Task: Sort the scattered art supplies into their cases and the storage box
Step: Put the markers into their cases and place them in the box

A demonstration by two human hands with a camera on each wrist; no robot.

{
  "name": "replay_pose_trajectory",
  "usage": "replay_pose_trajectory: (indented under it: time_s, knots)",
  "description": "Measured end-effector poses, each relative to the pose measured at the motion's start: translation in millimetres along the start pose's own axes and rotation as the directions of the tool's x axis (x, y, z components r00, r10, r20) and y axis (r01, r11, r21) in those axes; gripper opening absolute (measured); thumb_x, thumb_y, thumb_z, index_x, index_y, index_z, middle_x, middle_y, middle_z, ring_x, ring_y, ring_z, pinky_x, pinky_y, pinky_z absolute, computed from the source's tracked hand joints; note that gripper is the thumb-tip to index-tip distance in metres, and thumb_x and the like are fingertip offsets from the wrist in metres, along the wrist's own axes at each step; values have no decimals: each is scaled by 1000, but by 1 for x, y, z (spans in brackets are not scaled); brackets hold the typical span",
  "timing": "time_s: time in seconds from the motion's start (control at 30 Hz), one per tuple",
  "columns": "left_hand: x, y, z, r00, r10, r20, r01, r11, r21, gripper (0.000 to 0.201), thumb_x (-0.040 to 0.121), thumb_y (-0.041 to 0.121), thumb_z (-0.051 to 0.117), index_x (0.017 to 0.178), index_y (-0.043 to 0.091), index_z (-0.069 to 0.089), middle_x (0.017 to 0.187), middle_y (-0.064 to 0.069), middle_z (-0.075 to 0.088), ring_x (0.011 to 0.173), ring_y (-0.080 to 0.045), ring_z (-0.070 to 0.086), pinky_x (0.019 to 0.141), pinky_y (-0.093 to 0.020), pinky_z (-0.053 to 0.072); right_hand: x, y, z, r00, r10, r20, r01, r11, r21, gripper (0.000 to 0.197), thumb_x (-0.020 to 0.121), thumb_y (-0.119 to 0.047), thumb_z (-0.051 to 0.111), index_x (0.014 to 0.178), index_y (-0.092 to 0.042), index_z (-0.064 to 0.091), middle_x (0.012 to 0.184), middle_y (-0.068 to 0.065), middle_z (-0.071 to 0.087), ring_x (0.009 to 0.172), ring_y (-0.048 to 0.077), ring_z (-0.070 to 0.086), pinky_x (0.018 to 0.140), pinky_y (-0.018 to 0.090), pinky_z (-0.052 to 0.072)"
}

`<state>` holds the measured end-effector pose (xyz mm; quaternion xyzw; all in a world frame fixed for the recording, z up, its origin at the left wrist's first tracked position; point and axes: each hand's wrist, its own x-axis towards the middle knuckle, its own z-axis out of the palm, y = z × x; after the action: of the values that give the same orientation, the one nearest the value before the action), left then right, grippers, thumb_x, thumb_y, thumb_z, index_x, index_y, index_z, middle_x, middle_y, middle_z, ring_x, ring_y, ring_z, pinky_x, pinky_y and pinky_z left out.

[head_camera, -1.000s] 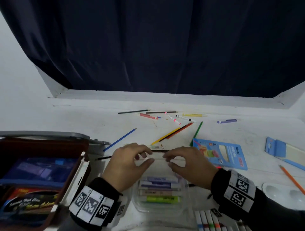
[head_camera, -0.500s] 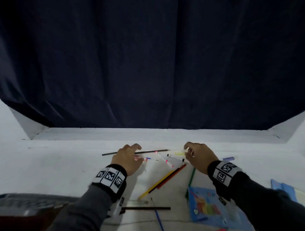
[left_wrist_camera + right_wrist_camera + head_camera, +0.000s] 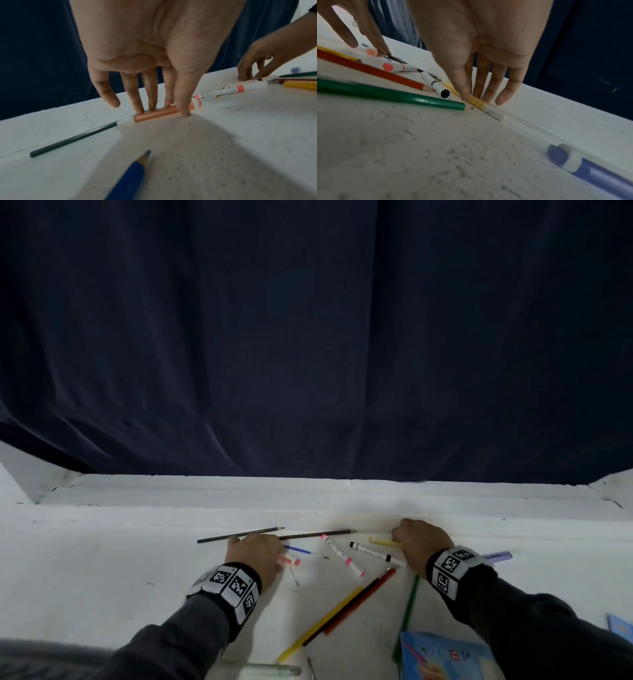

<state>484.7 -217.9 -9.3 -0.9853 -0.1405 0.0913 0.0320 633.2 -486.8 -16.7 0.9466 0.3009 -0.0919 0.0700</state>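
Both hands work at the far side of the white surface, where loose markers and pencils lie scattered.

The left hand comes down palm-first on an orange marker. Its fingers are extended, close together behind the barrel, with the thumb in front: the marker is bracketed for a pinch but still lies flat. A dark green pencil lies just behind it.

The right hand does the same with a yellow marker. The thumb and forefinger touch opposite sides of the barrel; the other fingers stay straight. A black-capped white marker and a green pencil lie just beside it.

Judgement: each hand is securing one marker, so two can go back together. Only a blue box shows at the near edge.
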Motion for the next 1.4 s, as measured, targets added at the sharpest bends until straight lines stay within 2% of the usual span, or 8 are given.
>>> replay_pose_trajectory:
  time_s: [0.23, 0.37, 0.57, 0.77, 0.9, 1.1, 1.2, 1.4]
  knots:
    - [-9, -3, -1, 995, 54, -87, -47, 996, 81, 10, 97, 37, 53, 101, 30, 59, 104, 9, 67, 102, -17, 61, 97, -39, 35, -22, -14, -17, 997, 35, -73, -35, 999, -4, 30, 90, -10, 49, 119, -14, 53, 125, 6, 53, 116, 26, 54, 90, 33, 45]
    - [-20, -7, -25, 966, -5, -258, -59, 969, -239, 6, 98, 31, 53, 98, 26, 50, 97, -2, 69, 91, -27, 65, 86, -37, 49, -51, -30, -51, 949, 50, -313, 26, 972, 234, 13, 89, -11, 50, 101, -12, 54, 99, 6, 58, 90, 28, 57, 71, 32, 43]
    - [-78, 2, -105, 833, -272, -482, -370, 375, -850, 35, 84, 15, 78, 108, 30, 57, 88, 0, 70, 81, -21, 72, 83, -45, 58, -115, -55, -109, 812, 196, -550, 283, 693, 663, 28, 78, -10, 70, 92, -18, 49, 70, 4, 59, 58, 20, 58, 56, 34, 51]
    - [-193, 11, -131, 789, -323, -523, -569, -60, -820, 37, 84, 13, 77, 116, 21, 59, 79, -8, 72, 83, -22, 73, 75, -27, 57, -199, -83, -112, 881, 252, -401, 366, 174, 914, 55, 80, -2, 78, 120, -24, 48, 92, 8, 61, 67, 29, 72, 57, 41, 61]
    - [-247, 11, -91, 839, -324, -436, -498, -138, -856, 36, 80, 18, 79, 106, 12, 54, 73, -8, 67, 58, -17, 56, 59, -23, 45, -247, -99, -72, 898, 275, -344, 339, 66, 938, 33, 80, -6, 79, 102, -11, 54, 74, 11, 64, 60, 30, 67, 52, 35, 56]
    - [-316, 6, -1, 918, -291, -270, -336, -207, -919, 40, 73, 23, 84, 95, 8, 53, 76, -20, 66, 65, -22, 68, 65, -25, 58, -304, -128, 1, 899, 331, -287, 325, -66, 943, 18, 82, -2, 74, 91, -2, 58, 73, 17, 64, 60, 33, 67, 58, 38, 59]
    - [-339, 3, 37, 936, -289, -202, -240, -103, -965, 11, 79, -3, 72, 86, -2, 63, 83, -23, 70, 70, -24, 74, 66, -23, 59, -320, -141, 21, 928, 321, -188, 248, -157, 956, 11, 85, 0, 70, 94, 0, 63, 73, 15, 69, 65, 33, 71, 64, 39, 61]
    - [-361, -7, 63, 976, -158, -153, -130, 147, -981, 21, 70, 20, 89, 85, 29, 77, 82, -5, 77, 79, -22, 69, 73, -24, 51, -328, -160, 43, 969, 244, -44, 103, -235, 966, 8, 90, 3, 64, 93, 3, 71, 75, 21, 71, 76, 33, 73, 71, 32, 61]
